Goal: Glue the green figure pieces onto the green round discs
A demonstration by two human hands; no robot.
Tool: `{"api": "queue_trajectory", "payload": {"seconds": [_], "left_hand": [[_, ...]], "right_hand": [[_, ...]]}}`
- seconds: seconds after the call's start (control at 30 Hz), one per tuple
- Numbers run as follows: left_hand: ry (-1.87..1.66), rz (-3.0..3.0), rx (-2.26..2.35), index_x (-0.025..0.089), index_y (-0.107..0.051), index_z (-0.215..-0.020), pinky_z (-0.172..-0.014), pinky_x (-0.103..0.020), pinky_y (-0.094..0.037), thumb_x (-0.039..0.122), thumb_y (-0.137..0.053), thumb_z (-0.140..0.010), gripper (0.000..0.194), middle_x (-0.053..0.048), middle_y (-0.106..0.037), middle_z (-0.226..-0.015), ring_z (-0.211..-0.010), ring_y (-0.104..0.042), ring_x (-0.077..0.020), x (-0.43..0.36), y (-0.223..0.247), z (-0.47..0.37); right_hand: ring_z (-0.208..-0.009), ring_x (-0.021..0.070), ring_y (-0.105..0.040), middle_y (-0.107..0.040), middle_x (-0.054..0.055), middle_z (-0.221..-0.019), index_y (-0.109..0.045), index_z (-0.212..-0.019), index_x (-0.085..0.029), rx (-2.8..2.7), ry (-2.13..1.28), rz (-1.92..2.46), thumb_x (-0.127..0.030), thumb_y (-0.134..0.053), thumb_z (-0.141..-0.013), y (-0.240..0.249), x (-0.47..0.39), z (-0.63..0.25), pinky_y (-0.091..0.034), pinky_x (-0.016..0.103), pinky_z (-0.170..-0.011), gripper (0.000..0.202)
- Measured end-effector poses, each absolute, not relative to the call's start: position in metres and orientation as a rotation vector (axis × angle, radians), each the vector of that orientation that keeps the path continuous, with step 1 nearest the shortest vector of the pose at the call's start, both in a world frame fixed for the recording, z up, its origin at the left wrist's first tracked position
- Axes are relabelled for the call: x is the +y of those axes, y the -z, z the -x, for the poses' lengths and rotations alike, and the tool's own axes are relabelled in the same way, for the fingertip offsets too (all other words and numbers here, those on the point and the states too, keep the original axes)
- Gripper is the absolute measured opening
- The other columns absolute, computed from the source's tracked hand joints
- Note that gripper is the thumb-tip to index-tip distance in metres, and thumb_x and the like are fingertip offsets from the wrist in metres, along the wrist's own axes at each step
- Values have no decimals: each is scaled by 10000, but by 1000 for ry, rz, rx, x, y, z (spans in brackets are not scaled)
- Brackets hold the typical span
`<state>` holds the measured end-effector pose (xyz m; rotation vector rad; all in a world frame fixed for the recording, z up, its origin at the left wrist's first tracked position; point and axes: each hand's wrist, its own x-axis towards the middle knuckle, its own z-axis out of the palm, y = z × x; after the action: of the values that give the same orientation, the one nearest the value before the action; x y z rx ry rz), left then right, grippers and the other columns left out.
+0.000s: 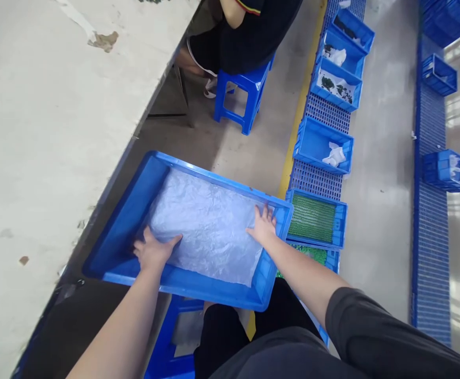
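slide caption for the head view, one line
Left hand and right hand at opposite ends of a pale sheet in a blue bin.

A pale tabletop [48, 158] is filling the left; a blue stool [251, 83] is standing upper centre on grey floor [281, 89].

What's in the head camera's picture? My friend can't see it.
A person's left hand and right hand touch opposite ends of a crinkly sheet inside a blue tray. A white table is on the left, more blue trays on the right, and another person sits on a blue stool.
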<state>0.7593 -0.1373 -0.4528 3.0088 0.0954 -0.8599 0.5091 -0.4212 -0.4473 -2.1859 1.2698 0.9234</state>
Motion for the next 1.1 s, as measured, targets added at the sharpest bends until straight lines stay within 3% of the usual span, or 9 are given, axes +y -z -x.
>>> {"api": "queue_trajectory", "payload": {"seconds": [0.2, 0.37, 0.63, 0.8, 0.9, 0.97, 1.03, 1.1], "left_hand": [[887, -3009, 30, 302, -124, -1873, -1384, -744, -385, 819, -913, -815, 1418, -264, -228, -1878, -1705, -348, -561, -147, 443, -757], [923, -3009, 4, 289, -130, -1871, -1391, -733, -381, 790, -922, -827, 1403, -258, -205, -1894, -1719, -323, -549, -150, 443, -749], [886, -3040, -22, 291, -203, -1863, -1364, -738, -414, 757, -844, -933, 1222, -222, -241, -1895, -1694, -371, -508, -143, 451, -744], [824, -3020, -48, 287, -281, -1848, -1371, -763, -397, 698, -784, -1015, 1056, -205, -267, -1895, -1696, -378, -493, -141, 450, -742], [781, -2975, -117, 275, -248, -1857, -1384, -779, -370, 675, -792, -1018, 1077, -216, -217, -1914, -1730, -316, -514, -140, 440, -736], [768, -2916, -219, 253, -255, -1853, -1393, -764, -367, 636, -780, -1040, 1041, -224, -202, -1920, -1746, -294, -508, -135, 424, -723], [805, -2823, -365, 240, -357, -1813, -1389, -715, -407, 558, -717, -1104, 856, -205, -293, -1896, -1725, -373, -449, -121, 399, -702], [920, -2704, -516, 237, -484, -1739, -1335, -636, -507, 500, -697, -1132, 696, -174, -499, -1782, -1602, -553, -365, -94, 366, -673]], "right_hand": [[-1859, 438, -119, -41, 213, -2007, -197, -1909, -272, 1032, -920, 2247, -461, -869, -1015, 434, -392, -490, -204, 628, -1460, 1134], [-1848, 505, -114, -24, 228, -2003, -198, -1913, -296, 876, -1024, 2226, -437, -1000, -893, 431, -347, -469, -199, 689, -1447, 1305], [-1841, 557, 12, 115, 240, -1985, -77, -1921, -299, 840, -1127, 2228, -298, -986, -882, 442, -329, -450, -110, 759, -1439, 1381], [-1835, 572, -47, 71, 253, -1986, -106, -1920, -294, 861, -1105, 2235, -242, -990, -847, 441, -324, -451, -106, 776, -1436, 1391], [-1856, 504, -56, 14, 214, -2001, -201, -1915, -289, 871, -1011, 2258, -197, -941, -878, 427, -318, -448, -122, 729, -1457, 1277], [-1867, 436, -92, -63, 185, -2008, -307, -1892, -264, 880, -922, 2272, -195, -855, -947, 409, -317, -439, -160, 659, -1476, 1095], [-1854, 395, -203, -222, 183, -1986, -472, -1824, -215, 908, -842, 2271, -200, -747, -1016, 386, -317, -423, -231, 584, -1476, 853], [-1805, 375, -351, -411, 197, -1912, -623, -1715, -167, 956, -780, 2258, -210, -659, -1061, 362, -319, -401, -304, 516, -1460, 657]]}}
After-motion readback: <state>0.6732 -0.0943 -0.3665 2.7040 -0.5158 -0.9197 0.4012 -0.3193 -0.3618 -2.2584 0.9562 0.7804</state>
